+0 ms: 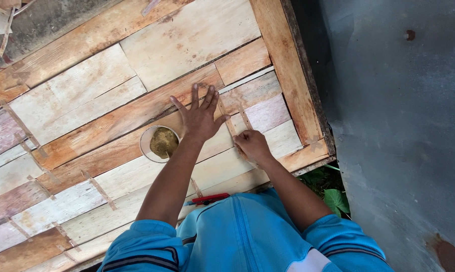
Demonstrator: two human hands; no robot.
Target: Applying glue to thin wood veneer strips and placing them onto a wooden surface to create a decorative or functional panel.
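Note:
My left hand [200,117] lies flat with fingers spread on a large panel of joined wooden planks [101,95]. Its thumb side rests against a thin wooden strip [226,121] that crosses the seams. My right hand [252,146] is closed, pinching the near end of that strip against the planks. A second thin strip [245,117] lies just to the right of it. A small white bowl [158,143] with brownish-green paste sits on the panel beside my left wrist.
A red-handled tool [210,198] lies on the panel near my blue shirt. Several other thin strips [100,191] are stuck across seams to the left. A grey concrete floor [403,116] runs along the right; green leaves [335,199] show below the panel's corner.

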